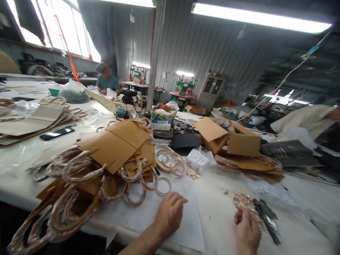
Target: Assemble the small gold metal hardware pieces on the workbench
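My left hand (170, 212) rests on a white sheet (183, 198) on the table, fingers curled and pressed together; nothing shows in them. My right hand (247, 230) is at the lower right, fingers closed at a heap of small gold metal fittings (243, 200); what it grips is too small to name. A pile of tan bag panels with wrapped round handles (106, 159) lies left of my left hand. Loose rings (170, 161) lie just beyond it.
Dark scissors or pliers (265, 217) lie right of the fittings. Open cardboard boxes (231, 138) and crumpled plastic (200, 159) stand farther back. A phone (57, 133) lies at the left. One person (106, 81) sits at the far table, another (313, 122) at the right.
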A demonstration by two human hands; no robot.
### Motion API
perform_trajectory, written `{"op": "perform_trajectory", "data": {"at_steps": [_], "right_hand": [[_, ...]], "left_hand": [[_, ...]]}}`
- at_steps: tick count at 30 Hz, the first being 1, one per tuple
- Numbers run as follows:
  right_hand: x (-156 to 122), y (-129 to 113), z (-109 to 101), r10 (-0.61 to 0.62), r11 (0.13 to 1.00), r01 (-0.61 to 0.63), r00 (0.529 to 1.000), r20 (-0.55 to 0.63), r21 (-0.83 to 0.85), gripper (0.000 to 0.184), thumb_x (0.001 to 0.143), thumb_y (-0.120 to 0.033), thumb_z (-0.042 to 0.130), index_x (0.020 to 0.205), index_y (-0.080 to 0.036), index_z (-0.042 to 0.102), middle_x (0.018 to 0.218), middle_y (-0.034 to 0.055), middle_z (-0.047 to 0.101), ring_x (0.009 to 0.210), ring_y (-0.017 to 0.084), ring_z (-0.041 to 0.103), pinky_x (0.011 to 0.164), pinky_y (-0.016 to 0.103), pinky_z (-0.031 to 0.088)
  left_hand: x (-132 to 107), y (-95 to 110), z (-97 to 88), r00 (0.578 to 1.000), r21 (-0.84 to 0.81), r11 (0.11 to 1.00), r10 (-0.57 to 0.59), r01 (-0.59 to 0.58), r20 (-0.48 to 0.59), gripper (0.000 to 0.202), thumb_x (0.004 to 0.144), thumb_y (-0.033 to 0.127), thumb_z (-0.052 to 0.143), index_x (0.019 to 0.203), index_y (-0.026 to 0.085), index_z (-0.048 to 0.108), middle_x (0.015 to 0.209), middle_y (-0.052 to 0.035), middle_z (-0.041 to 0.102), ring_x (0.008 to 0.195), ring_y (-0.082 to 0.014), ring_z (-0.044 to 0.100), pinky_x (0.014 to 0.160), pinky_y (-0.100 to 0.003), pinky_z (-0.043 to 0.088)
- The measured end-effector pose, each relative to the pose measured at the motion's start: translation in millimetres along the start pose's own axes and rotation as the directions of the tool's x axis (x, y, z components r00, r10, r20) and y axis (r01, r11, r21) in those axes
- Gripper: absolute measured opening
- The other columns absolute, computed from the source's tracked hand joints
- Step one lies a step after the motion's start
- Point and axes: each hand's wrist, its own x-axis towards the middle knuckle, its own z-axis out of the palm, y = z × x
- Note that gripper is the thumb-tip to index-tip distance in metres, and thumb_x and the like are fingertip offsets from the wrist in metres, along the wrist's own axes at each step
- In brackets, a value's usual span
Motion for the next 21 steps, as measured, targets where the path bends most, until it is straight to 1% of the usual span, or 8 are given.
{"op": "perform_trajectory", "data": {"at_steps": [4,8,10,12,14,15,17,21], "right_hand": [[-25.8,-18.5,18.4,0.034,0.995,-0.042,0.996,0.085,0.087,0.064,0.081,-0.075,0.058,0.105,-0.017,0.07,0.072,-0.0011,0.058,0.06,0.014,0.052,0.053,0.026,0.043],[-61.9,-53.4,51.2,-0.052,0.992,0.018,0.96,0.273,0.126,0.053,0.085,-0.065,0.065,0.109,-0.018,0.068,0.068,-0.0024,0.06,0.061,0.014,0.054,0.056,0.024,0.046],[-77.8,-72.8,72.0,-0.149,0.987,0.103,0.878,0.454,0.125,0.042,0.089,-0.058,0.065,0.105,-0.019,0.07,0.072,-0.0005,0.064,0.065,0.015,0.058,0.062,0.025,0.05],[-91.8,-87.5,93.4,-0.239,0.971,0.193,0.759,0.606,0.141,0.032,0.091,-0.047,0.064,0.107,-0.02,0.071,0.088,0.0037,0.071,0.077,0.018,0.065,0.071,0.027,0.055],[-105.0,-93.4,112.6,-0.296,0.952,0.26,0.656,0.694,0.159,0.03,0.09,-0.035,0.063,0.117,-0.023,0.07,0.106,0.0064,0.073,0.088,0.019,0.068,0.076,0.029,0.057],[-111.4,-92.8,120.6,-0.309,0.946,0.28,0.628,0.714,0.163,0.034,0.088,-0.029,0.062,0.122,-0.024,0.068,0.11,0.0068,0.072,0.09,0.02,0.069,0.077,0.029,0.058],[-123.0,-86.9,132.4,-0.312,0.943,0.299,0.626,0.715,0.149,0.041,0.086,-0.024,0.06,0.126,-0.024,0.067,0.112,0.0071,0.073,0.089,0.02,0.071,0.079,0.031,0.06],[-136.5,-75.0,139.9,-0.344,0.927,0.361,0.718,0.605,0.099,0.033,0.086,-0.033,0.066,0.117,-0.023,0.072,0.098,0.0073,0.076,0.086,0.023,0.072,0.077,0.033,0.061]], "left_hand": [[3.8,-23.4,-22.7,0.963,0.253,0.931,-0.271,0.263,-0.004,0.043,0.088,0.007,0.055,0.129,0.02,0.058,0.123,-0.01,0.064,0.122,-0.0296,0.053,0.108,-0.047,0.045],[7.1,-30.4,-23.1,0.942,0.328,0.9,-0.327,0.286,0.076,0.041,0.088,0.004,0.049,0.123,0.021,0.061,0.113,-0.0079,0.065,0.111,-0.0279,0.056,0.1,-0.044,0.047],[7.9,-31.1,-21.8,0.942,0.299,0.91,-0.325,0.288,0.08,0.042,0.088,0.002,0.048,0.123,0.021,0.061,0.113,-0.0077,0.065,0.111,-0.0272,0.056,0.099,-0.042,0.047],[8.1,-31.4,-21.7,0.943,0.252,0.92,-0.327,0.301,0.066,0.042,0.087,0.003,0.049,0.123,0.021,0.06,0.112,-0.0079,0.065,0.111,-0.0268,0.056,0.098,-0.041,0.047],[7.8,-31.7,-22.2,0.944,0.21,0.927,-0.326,0.309,0.049,0.042,0.085,0.003,0.05,0.122,0.02,0.06,0.111,-0.0077,0.065,0.11,-0.0268,0.056,0.098,-0.04,0.047],[7.5,-32.0,-22.3,0.944,0.194,0.929,-0.327,0.314,0.04,0.042,0.084,0.003,0.05,0.121,0.021,0.06,0.11,-0.0076,0.064,0.11,-0.0268,0.056,0.097,-0.04,0.047],[7.0,-33.0,-22.0,0.943,0.167,0.931,-0.332,0.324,0.021,0.042,0.083,0.003,0.05,0.119,0.021,0.06,0.11,-0.0076,0.064,0.109,-0.0267,0.057,0.097,-0.04,0.047],[6.0,-37.3,-20.7,0.95,0.113,0.945,-0.312,0.307,0.026,0.045,0.083,0.001,0.049,0.121,0.022,0.06,0.11,-0.0078,0.065,0.108,-0.0265,0.057,0.096,-0.041,0.048]]}}
